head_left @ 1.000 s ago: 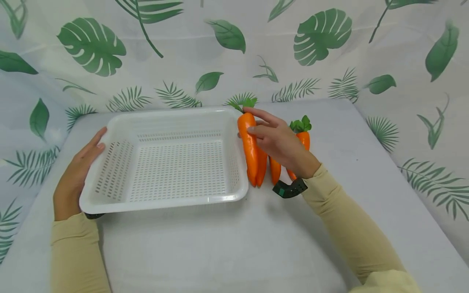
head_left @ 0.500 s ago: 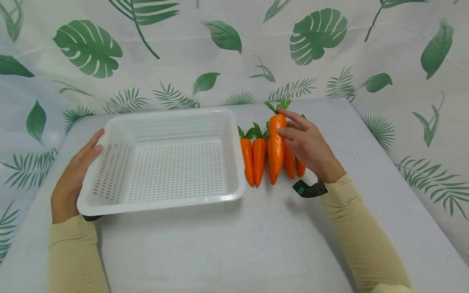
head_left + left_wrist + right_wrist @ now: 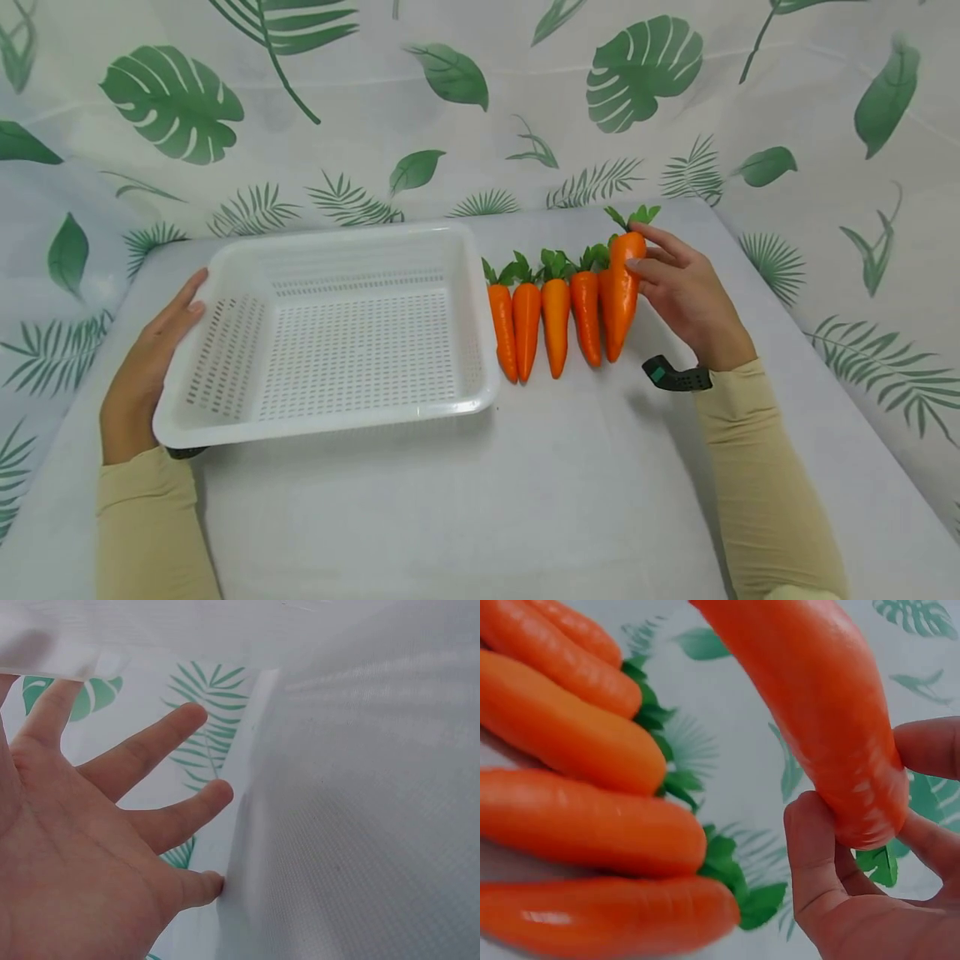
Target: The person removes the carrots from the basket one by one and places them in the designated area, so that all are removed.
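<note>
A plump orange carrot (image 3: 623,287) with green leaves is pinched near its leafy end between the thumb and fingers of my right hand (image 3: 686,292). It hangs tip down, overlapping the rightmost of several carrots (image 3: 555,325) that lie side by side on the table, leaves toward the back. In the right wrist view the held carrot (image 3: 832,712) is apart from that row. My left hand (image 3: 150,358) rests against the left side of a white perforated basket (image 3: 322,423). The left wrist view shows its fingers spread and straight beside the outer wall, two fingertips hidden behind the rim.
The white table (image 3: 390,517) runs back to a leaf-patterned curtain (image 3: 517,50). The basket's right rim stands close beside the leftmost carrot (image 3: 502,333). A black wrist strap (image 3: 678,375) sits on the right wrist.
My right hand has carried the carrot rightward along the row, from beside the basket to the row's right end. The left hand stays at the basket.
</note>
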Demonstrator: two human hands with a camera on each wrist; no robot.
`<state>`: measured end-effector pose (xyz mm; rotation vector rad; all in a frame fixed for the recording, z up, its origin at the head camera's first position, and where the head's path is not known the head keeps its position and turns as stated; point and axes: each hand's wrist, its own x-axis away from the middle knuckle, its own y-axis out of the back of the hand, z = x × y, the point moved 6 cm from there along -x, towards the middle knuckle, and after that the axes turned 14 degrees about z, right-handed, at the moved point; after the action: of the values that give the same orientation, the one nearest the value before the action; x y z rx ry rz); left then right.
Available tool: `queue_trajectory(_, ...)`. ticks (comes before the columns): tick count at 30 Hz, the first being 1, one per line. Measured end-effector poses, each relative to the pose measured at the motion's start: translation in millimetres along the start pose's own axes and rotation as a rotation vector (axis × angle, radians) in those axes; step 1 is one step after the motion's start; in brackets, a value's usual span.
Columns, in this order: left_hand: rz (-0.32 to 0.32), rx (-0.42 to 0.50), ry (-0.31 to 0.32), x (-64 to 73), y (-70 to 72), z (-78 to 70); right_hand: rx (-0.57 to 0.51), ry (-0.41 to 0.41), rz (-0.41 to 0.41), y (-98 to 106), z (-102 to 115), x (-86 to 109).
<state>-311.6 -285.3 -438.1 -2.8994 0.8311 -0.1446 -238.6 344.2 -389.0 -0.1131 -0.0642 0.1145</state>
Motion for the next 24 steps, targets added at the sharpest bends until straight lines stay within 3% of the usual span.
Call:
queue_trajectory(7, -0.005, 0.041, 0.031, 1.0, -1.1, 1.9, 0.038, -0.024, -0.029, 32, -6, 1.8)
queue_trajectory(12, 0.015, 0.011, 0.009, 0.7, -0.8, 0.5, 0.109, -0.075, -0.048, 52, -17, -0.8)
queue_trajectory(20, 0.009, 0.041, 0.036, 2.1, -0.8, 4.7, 0.480, -0.293, -0.007, 72, -40, -9.8)
queue_trajectory(24, 0.020, 0.026, 0.026, 0.8, -0.6, 4.3, 0.548, -0.335, 0.005, 79, -49, -10.5)
